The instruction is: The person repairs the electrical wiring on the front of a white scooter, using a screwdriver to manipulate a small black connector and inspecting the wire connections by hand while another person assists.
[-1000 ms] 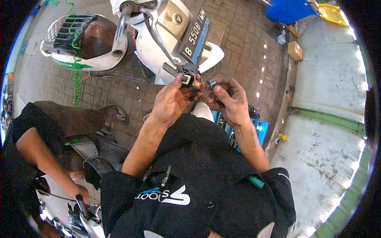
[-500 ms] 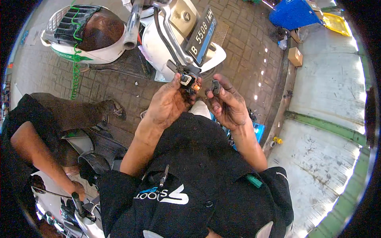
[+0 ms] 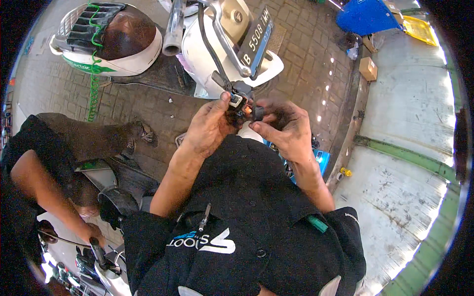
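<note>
My two hands are raised in front of my chest, close together but not clasped. My left hand (image 3: 205, 128) is clamped on a small connector (image 3: 237, 100), a dark piece with a pale socket and an orange part, with my thumb up along its left side. My right hand (image 3: 291, 129) pinches a dark cap (image 3: 258, 113) between thumb and fingers, just to the right of the orange part; I can't tell whether the two touch. The fingers of that hand are blurred, and smudged dark like those of the left.

The connector sits above the edge of my black shirt (image 3: 247, 192), in front of the white scooter (image 3: 200, 64). A plate (image 3: 256, 42) and a bent metal rail (image 3: 224, 42) show on that scooter, both beyond my hands.

To the far left lies a white-and-green shell (image 3: 143, 58), with a green coiled hose (image 3: 94, 98) hanging across it. At the lower left, a co-worker's hand (image 3: 93, 232) rests by a black grip (image 3: 98, 251). On my right, a carton (image 3: 368, 69) stands by the pale wall (image 3: 405, 98), near a blue bin (image 3: 365, 17) and a yellow tray (image 3: 419, 30).
</note>
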Available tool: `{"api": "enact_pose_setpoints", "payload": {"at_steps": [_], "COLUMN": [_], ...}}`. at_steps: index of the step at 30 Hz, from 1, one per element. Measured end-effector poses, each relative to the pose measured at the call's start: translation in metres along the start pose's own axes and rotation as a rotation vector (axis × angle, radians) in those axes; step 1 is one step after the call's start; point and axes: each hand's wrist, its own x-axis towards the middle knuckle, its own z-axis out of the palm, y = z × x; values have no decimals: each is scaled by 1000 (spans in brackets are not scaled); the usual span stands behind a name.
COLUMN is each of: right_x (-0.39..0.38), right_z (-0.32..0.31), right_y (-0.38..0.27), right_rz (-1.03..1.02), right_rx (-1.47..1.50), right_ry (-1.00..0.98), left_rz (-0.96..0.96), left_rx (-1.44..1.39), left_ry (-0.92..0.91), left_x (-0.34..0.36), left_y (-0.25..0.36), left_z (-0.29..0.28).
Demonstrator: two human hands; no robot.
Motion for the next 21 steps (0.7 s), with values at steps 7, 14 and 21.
{"api": "enact_pose_setpoints", "payload": {"at_steps": [7, 14, 21], "right_x": [2, 3, 5], "right_z": [5, 14, 17], "right_y": [4, -1, 1], "right_rz": [-21, -82, -160], "right_rx": [-78, -98, -66], "right_ry": [110, 128, 138], "left_rz": [-3, 7, 54], "left_rx": [140, 245, 267], "left_ry": [154, 196, 244], "left_x": [0, 0, 0], "left_y": [5, 5, 5], "left_z": [9, 5, 6]}}
